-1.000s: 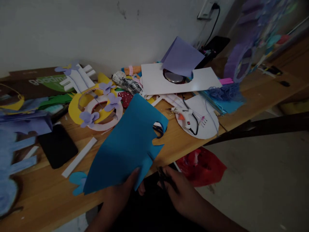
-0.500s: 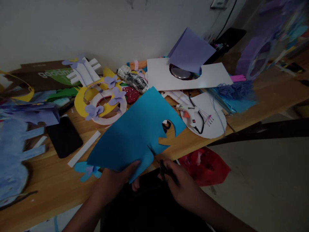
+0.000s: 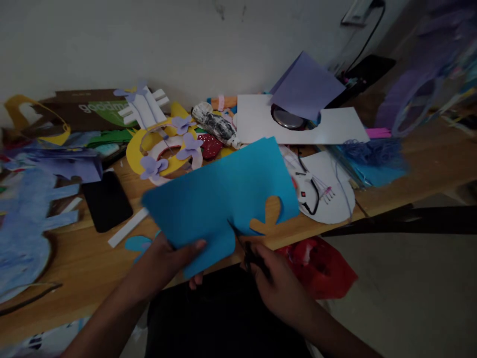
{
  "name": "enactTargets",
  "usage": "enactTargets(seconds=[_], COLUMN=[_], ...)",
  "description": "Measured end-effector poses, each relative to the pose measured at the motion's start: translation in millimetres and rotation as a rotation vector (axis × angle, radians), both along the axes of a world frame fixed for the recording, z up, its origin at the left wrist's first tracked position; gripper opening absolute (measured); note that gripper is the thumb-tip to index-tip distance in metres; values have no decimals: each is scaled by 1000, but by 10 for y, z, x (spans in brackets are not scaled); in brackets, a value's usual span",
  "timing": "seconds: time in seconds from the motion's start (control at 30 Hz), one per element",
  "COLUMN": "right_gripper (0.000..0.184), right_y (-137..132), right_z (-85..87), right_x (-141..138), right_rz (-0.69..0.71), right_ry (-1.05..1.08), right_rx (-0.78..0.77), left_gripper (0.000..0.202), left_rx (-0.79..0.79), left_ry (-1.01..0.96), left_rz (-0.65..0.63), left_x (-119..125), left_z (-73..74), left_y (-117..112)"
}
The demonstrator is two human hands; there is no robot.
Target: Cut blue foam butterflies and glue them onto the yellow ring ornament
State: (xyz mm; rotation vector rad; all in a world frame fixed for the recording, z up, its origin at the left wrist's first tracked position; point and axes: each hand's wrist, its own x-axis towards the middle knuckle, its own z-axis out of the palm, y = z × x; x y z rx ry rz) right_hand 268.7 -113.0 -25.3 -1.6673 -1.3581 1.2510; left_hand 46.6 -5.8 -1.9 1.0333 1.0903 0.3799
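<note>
My left hand (image 3: 175, 253) grips the near edge of a blue paper sheet (image 3: 216, 199), thumb on top and fingers under it. The sheet is held over the front of a wooden table (image 3: 78, 268) and has a curved shape cut out of its lower right edge. My right hand (image 3: 278, 286) is closed on dark scissors (image 3: 248, 251), whose blades reach into the sheet's lower edge. Both hands are close together, just in front of the table edge.
Craft clutter covers the table: a black phone (image 3: 107, 201), a white strip (image 3: 127, 227), a yellow and white ring with purple flowers (image 3: 164, 151), a glue gun (image 3: 307, 186) on a white disc, white card (image 3: 335, 127), purple paper (image 3: 305, 84). A red bag (image 3: 322, 268) lies on the floor.
The blue sheet has turned clockwise and dropped flatter. The cut-out on its edge has grown from a small hole into a wider lobed shape. My view has shifted slightly.
</note>
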Motion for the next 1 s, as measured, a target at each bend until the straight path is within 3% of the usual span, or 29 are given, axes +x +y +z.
enactTargets(seconds=[0.07, 0.13, 0.27, 0.37, 0.57, 0.7, 0.83, 1.0], right_gripper=[17, 25, 36, 43, 50, 37, 31, 38], right_y=[49, 91, 110, 84, 36, 13, 0, -28], right_z=[-31, -68, -131, -172, -252, -229, -192, -199], right_x=[-20, -51, -133, -182, -197, -192, -181, -149], right_rz=[-53, -87, -55, -29, -41, -61, -61, -57], right_ry=[-45, -49, -19, -11, 51, 101, 72, 84], right_rx=[62, 123, 123, 109, 81, 62, 44, 56], left_gripper=[56, 58, 42, 39, 35, 41, 37, 35], left_rx=[13, 39, 64, 76, 148, 220, 328, 326], left_ry=[-204, -252, -207, -171, 51, 184, 266, 338], left_rz=[246, 446, 591, 739, 739, 745, 671, 502], left_x=[116, 283, 618, 767, 775, 721, 661, 567], left_z=[-78, -166, -284, -256, -130, -163, -158, -62], left_y=[-88, -206, -402, -423, -357, -391, -377, -295])
